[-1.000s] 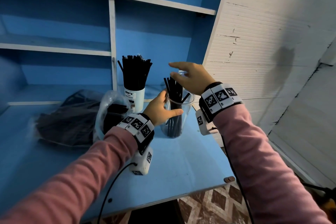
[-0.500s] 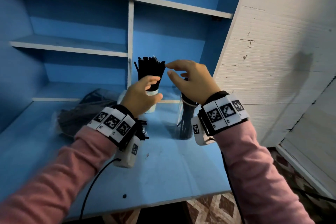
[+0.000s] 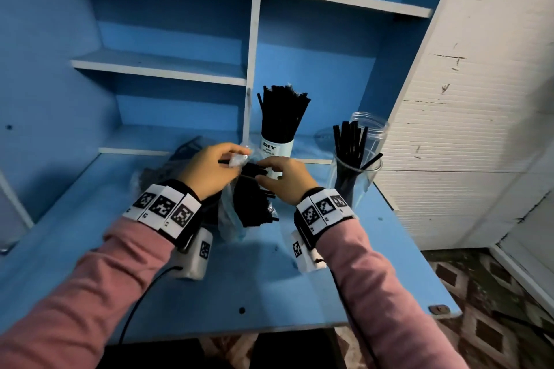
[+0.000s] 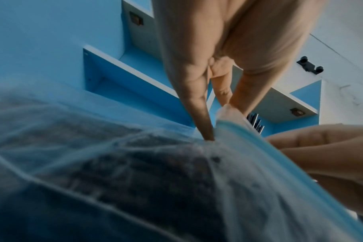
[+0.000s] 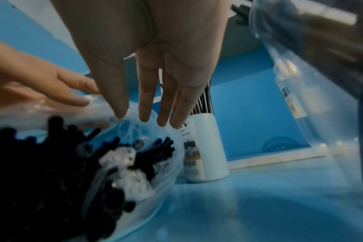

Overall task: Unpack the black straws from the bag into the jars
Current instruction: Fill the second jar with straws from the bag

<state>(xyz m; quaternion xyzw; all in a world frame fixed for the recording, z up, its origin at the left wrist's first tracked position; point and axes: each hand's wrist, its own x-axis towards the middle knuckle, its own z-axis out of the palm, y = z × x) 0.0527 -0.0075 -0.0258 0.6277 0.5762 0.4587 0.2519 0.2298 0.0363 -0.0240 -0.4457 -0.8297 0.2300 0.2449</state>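
Note:
A clear plastic bag [image 3: 230,219] full of black straws [image 3: 251,204] lies on the blue desk between my hands. My left hand [image 3: 238,157] pinches the bag's blue-edged rim [image 4: 234,124] between thumb and fingers and holds the mouth up. My right hand [image 5: 139,117] hovers at the bag's mouth with straight fingers, holding nothing, its fingertips just above the loose straw ends [image 5: 151,147]. A white jar [image 3: 277,151] labelled DIY stands behind, packed with straws. To the right a clear jar [image 3: 353,183] holds several straws.
A second bag of dark straws [image 3: 162,174] lies behind my left wrist. Another clear jar [image 3: 373,132] stands behind the first. Blue shelves rise at the back, a white wall [image 3: 464,129] closes the right side, and the desk's front edge [image 3: 269,329] is near me.
Both hands came away from the clear jar and dropped to the bag. My left hand has taken hold of the bag's rim. The straws stay in the clear jar.

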